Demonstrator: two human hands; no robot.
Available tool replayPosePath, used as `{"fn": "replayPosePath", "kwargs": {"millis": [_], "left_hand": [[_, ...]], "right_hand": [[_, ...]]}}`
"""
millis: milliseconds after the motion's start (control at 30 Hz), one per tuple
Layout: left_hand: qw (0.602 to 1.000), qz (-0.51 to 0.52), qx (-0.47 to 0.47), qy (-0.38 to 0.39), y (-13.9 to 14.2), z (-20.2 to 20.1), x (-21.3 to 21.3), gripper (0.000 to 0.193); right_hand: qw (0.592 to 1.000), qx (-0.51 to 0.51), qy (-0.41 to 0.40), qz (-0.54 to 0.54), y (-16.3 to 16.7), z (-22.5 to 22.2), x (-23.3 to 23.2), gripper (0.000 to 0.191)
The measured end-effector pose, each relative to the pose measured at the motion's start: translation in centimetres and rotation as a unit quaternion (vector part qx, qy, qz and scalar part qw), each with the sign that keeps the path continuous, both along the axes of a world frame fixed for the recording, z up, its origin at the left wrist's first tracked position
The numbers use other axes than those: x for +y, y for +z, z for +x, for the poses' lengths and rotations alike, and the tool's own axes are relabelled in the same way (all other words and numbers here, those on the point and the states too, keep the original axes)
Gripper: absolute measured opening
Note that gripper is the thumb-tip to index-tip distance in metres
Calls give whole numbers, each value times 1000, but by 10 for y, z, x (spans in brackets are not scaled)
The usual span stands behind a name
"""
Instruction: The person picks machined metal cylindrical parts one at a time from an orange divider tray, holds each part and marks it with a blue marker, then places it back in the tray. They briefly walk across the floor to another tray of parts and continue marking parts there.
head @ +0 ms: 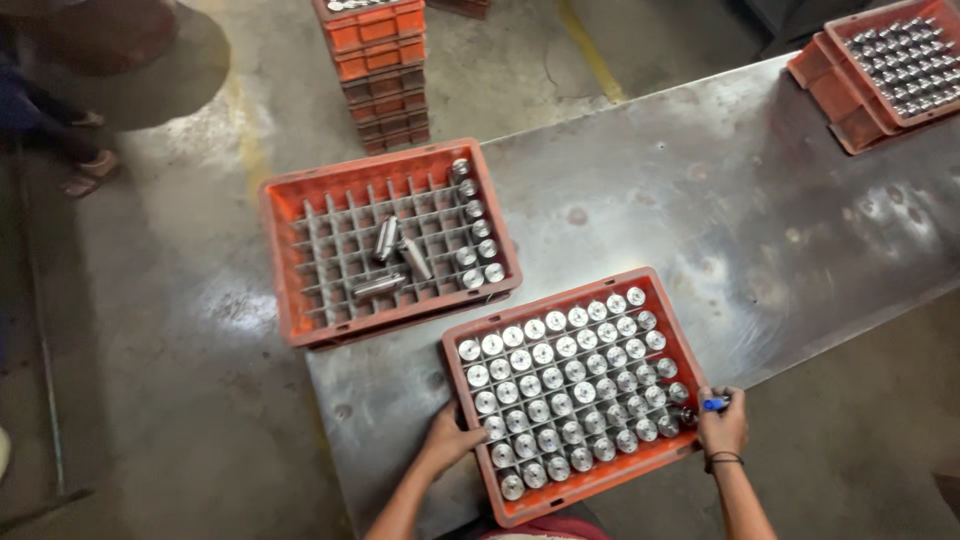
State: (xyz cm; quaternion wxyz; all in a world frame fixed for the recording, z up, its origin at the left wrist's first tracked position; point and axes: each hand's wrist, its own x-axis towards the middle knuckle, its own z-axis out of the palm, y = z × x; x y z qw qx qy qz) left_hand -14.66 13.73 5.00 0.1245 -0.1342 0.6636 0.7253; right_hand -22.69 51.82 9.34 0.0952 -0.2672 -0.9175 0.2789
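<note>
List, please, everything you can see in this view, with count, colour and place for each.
Full crate: one, orange, near table edge between the hands, its grid filled with upright silver metal cylinders.
Sparse crate: one, orange, overhanging the table's left end; a column of upright cylinders along its right side, three loose cylinders lying across the grid.
Far crates: stacked, orange, top right on the table, holding silver parts.
Crate stack: orange, on the floor, top centre.
Table: one, grey metal.
Another person's foot: top left, on the floor.
Left hand: on the full crate's left rim.
Right hand: at its right rim, holding a small blue object; dark band on the wrist.
</note>
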Motion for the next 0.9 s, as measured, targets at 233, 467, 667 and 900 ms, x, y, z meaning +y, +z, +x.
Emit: {"fn": "replayPosePath", "kwargs": {"millis": [233,467,667,900], "left_hand": [[998,-62,-11,21,-4,62,-74,72],[994,-92,-43,35,1,100,-112,71],[995,-53,-39,74,3,112,-123,74],[903,-313,-151,254,-22,144,-61,90]], "right_hand": [[998,-14,60,-9,-18,51,-58,40],[993,-7,114,-28,-18,90,-97,35],[984,-34,172,-44,-5,100,-101,37],[987,84,107,-83,-16,82,-109,35]]}}
